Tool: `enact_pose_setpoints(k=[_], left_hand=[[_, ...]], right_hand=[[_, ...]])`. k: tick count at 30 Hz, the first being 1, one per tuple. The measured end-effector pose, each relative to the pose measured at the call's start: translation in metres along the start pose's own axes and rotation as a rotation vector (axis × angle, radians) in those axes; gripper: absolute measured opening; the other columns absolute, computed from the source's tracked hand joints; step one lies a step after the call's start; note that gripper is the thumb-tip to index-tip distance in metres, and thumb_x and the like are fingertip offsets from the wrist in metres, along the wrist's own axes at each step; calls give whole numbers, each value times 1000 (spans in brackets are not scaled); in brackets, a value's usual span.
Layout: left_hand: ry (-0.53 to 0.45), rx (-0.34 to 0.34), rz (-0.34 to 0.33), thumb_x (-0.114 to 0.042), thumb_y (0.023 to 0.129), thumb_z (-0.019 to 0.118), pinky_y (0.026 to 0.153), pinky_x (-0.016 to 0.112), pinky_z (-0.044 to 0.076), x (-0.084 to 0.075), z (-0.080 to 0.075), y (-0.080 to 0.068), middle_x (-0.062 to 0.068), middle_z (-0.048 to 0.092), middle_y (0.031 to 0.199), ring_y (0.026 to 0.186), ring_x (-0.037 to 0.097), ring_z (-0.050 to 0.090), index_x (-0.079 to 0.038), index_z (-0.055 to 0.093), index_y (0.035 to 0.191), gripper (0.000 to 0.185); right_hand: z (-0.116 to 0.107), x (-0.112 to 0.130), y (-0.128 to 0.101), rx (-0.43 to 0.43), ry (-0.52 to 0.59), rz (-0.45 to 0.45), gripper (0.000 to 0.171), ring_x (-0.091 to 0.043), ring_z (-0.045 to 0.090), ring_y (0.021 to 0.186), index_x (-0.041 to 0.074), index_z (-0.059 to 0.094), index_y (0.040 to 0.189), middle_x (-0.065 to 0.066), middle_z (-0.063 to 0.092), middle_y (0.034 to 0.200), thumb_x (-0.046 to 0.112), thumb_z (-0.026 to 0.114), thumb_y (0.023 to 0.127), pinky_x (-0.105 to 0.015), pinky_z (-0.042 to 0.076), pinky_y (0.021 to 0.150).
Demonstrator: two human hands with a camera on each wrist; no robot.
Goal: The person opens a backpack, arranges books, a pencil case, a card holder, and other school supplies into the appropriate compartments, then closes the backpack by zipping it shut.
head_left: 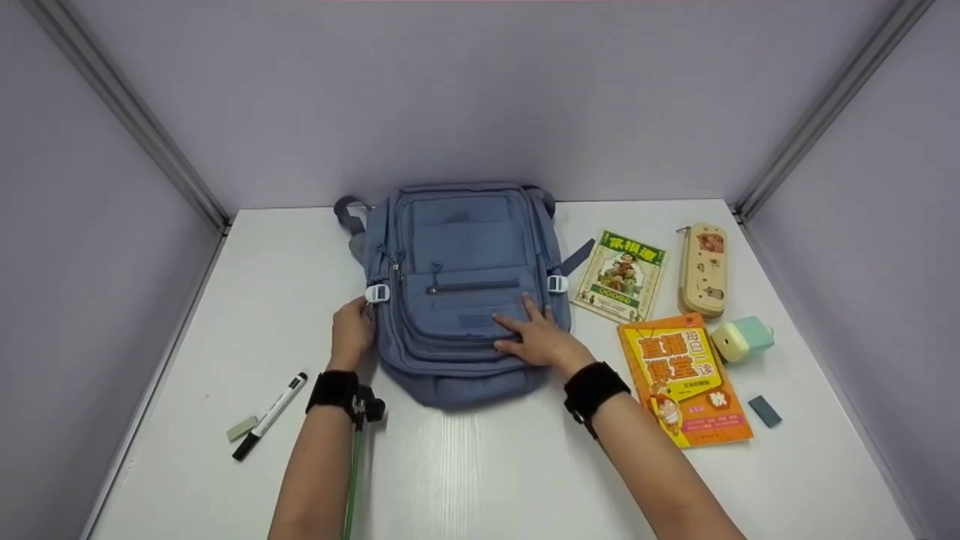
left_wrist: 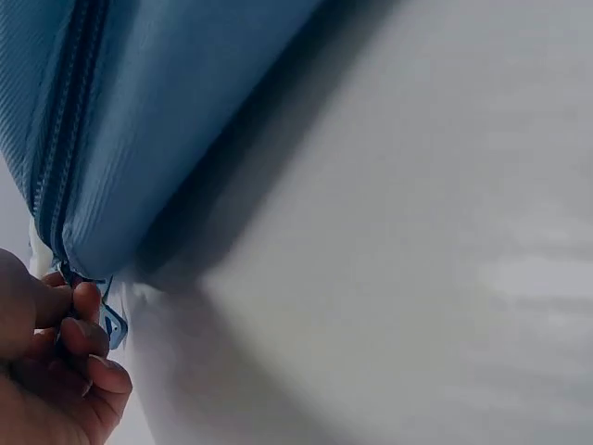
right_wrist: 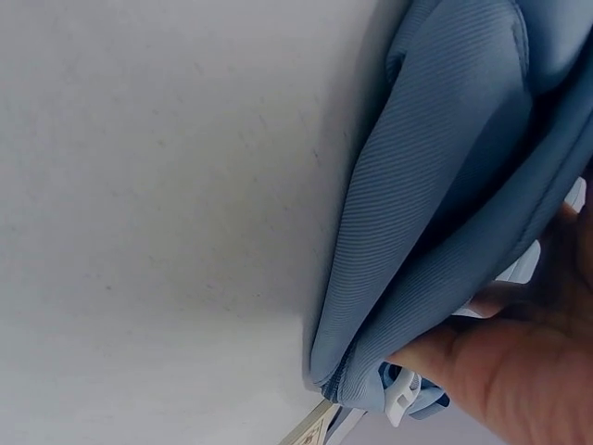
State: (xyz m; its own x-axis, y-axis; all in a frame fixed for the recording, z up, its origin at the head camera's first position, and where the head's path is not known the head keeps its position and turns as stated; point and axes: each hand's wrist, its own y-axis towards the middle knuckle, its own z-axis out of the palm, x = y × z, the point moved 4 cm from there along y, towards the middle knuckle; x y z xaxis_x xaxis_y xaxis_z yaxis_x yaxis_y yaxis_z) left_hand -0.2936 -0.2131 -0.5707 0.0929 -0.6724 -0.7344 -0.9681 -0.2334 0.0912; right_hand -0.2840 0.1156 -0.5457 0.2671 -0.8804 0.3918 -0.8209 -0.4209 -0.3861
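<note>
A blue backpack (head_left: 469, 247) lies front side up on the white table. At its left side, below a white buckle (head_left: 377, 293), my left hand (head_left: 351, 334) pinches a small zipper pull; the left wrist view shows the fingertips at the lower end of a zipper (left_wrist: 63, 148). My right hand (head_left: 536, 337) rests on the lower right of the bag's front with its fingers spread. In the right wrist view the right thumb (right_wrist: 431, 357) lies against the blue fabric, while the fingers are partly hidden in shadow.
Right of the bag lie a green-titled book (head_left: 621, 276), an orange book (head_left: 686, 382), a beige pencil case (head_left: 703, 270), a mint-and-yellow pencil sharpener (head_left: 742, 339) and a dark eraser-like block (head_left: 765, 411). A marker (head_left: 271, 415) and a pale green block (head_left: 241, 428) lie front left. Walls enclose the table.
</note>
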Motion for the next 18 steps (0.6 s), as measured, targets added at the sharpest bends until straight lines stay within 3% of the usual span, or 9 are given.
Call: enact_pose_setpoints(k=[10,18], left_hand=[[119,143,50,-3,102,39,93,54,44,-6,3,-15,34,58,121,114,46,56,13,52,130,35],[212,69,69,-10,102,46,73,54,47,-6,1,-34,23,59,94,90,42,62,8,61,118,29]], right_hand=[[1,0,0,11,20,-4,60,-60,-3,138,38,30,153,-17,-10,161,57,46,98,-70,26,102],[3,-1,2,10,2,6,61,-59,-3,138,40,29,153,-16,-11,162,58,46,98,-71,25,101]])
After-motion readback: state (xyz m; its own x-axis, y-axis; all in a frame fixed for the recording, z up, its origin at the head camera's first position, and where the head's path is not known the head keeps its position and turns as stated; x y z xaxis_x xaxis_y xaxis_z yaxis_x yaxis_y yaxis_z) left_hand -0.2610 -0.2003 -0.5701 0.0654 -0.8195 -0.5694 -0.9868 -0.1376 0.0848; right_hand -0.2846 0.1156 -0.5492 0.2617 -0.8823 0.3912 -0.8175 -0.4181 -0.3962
